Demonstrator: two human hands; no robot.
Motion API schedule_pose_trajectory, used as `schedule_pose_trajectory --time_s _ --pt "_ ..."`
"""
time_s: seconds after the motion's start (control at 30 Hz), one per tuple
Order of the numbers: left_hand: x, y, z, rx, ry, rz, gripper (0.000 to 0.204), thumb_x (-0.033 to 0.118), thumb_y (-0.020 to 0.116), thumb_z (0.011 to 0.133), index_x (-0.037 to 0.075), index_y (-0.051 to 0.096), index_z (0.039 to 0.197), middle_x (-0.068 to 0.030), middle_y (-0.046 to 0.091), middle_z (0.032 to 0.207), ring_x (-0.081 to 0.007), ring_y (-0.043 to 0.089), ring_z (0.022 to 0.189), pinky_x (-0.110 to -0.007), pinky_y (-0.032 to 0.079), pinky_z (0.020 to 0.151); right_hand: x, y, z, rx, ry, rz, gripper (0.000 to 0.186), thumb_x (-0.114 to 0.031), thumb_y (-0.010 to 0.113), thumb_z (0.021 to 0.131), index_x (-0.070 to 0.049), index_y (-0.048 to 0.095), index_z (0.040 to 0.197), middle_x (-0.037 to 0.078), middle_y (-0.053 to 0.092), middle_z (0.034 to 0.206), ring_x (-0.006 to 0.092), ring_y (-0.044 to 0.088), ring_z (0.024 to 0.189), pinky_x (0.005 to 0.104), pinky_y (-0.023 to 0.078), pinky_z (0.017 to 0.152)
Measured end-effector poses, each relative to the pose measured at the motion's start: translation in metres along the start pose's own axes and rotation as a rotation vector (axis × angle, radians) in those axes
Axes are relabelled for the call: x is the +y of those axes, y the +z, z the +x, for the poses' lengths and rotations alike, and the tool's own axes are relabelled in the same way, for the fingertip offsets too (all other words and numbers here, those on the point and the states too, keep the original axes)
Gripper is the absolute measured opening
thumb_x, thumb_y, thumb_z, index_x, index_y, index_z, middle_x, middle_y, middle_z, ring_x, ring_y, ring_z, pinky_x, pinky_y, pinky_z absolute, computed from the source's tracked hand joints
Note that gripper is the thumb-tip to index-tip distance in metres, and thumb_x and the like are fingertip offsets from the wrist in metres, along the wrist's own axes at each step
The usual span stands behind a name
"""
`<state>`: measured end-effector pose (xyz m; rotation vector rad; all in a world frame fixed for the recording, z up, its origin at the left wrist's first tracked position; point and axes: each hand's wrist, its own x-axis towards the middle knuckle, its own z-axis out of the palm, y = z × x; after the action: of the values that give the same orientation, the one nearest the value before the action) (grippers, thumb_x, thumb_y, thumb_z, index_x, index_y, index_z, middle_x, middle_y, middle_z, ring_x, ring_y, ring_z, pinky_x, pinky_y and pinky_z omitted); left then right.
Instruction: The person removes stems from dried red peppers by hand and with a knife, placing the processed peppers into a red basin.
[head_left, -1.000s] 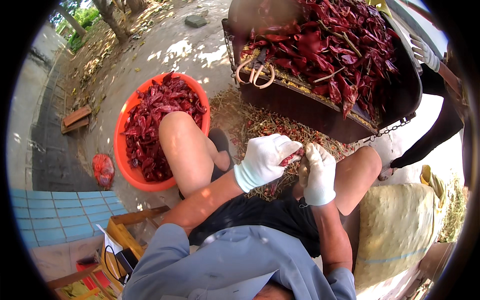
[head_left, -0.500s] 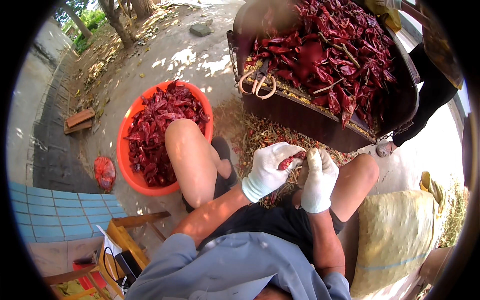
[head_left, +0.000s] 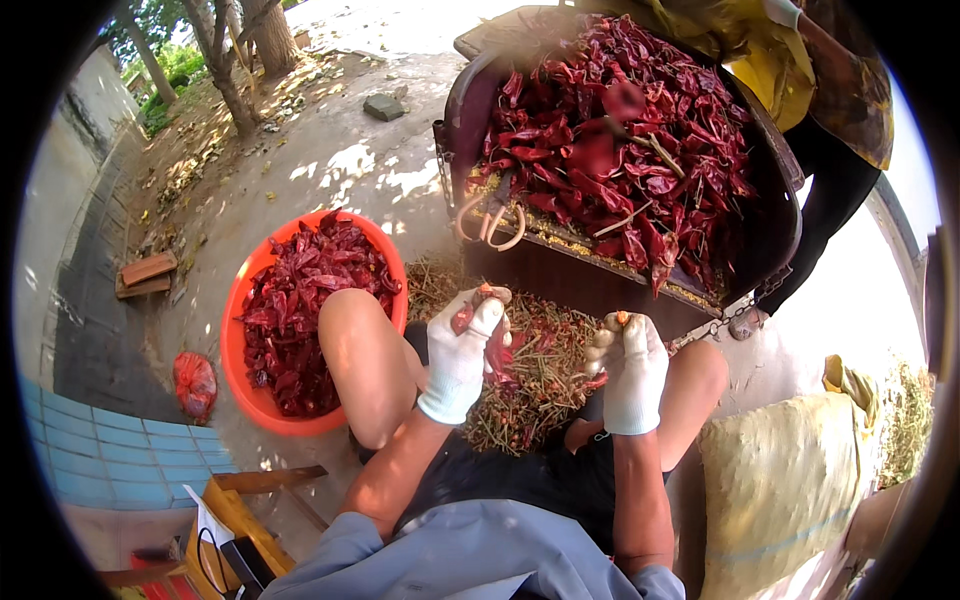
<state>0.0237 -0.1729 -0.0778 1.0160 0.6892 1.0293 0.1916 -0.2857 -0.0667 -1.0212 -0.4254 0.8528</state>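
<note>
White gloves cover both of my hands. My left hand [head_left: 462,350] is closed on a dried red chili pepper [head_left: 462,319], whose skin shows between the fingers. To its right, my right hand [head_left: 634,375] pinches a small orange-red chili piece [head_left: 622,318] at the fingertips. A gap separates the two hands. Beneath them, between my knees, lies a heap of dry stems and chili scraps [head_left: 530,400]. On the left stands an orange basin [head_left: 232,340] full of dried red chilies [head_left: 290,370].
Ahead stands a dark metal cart [head_left: 560,275] heaped with red chilies [head_left: 600,140]; scissors [head_left: 490,222] hang over its near edge. Behind it, another person in dark trousers [head_left: 830,200] is beside a yellow sack [head_left: 775,65]. A stuffed pale sack [head_left: 780,480] lies right, a wooden stool [head_left: 225,500] left.
My hands, together around a chili half a second ago, have moved apart, the left one leftward. The view has shifted, and more of the yellow sack by the other person shows.
</note>
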Motion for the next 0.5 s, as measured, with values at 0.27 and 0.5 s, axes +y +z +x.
schedule_pose_trajectory --time_s 0.27,0.5 --pt "0.112 -0.073 0.025 0.235 0.448 0.464 0.034 0.025 0.071 0.094 0.001 0.066 0.118 0.0029 0.063 0.081 -0.0018 0.051 0.059 -0.018 0.036 0.046 -0.005 0.003 0.008 -0.032 -0.041 -0.112 0.027 -0.02 0.053 0.104 0.004 0.059 0.115 0.012 0.067 0.094 0.016 0.066 0.077 0.0281 0.055 0.066" --pt "0.15 -0.252 0.058 0.496 0.333 1.869 0.058 0.034 0.079 0.08 0.013 0.062 0.131 -0.0124 0.066 0.122 -0.0313 0.062 0.115 -0.038 0.048 0.099 0.017 -0.006 0.03 -0.087 -0.118 -0.686 0.022 -0.009 0.062 0.096 0.0 0.065 0.116 0.008 0.072 0.095 0.0146 0.069 0.081 0.0278 0.056 0.073"
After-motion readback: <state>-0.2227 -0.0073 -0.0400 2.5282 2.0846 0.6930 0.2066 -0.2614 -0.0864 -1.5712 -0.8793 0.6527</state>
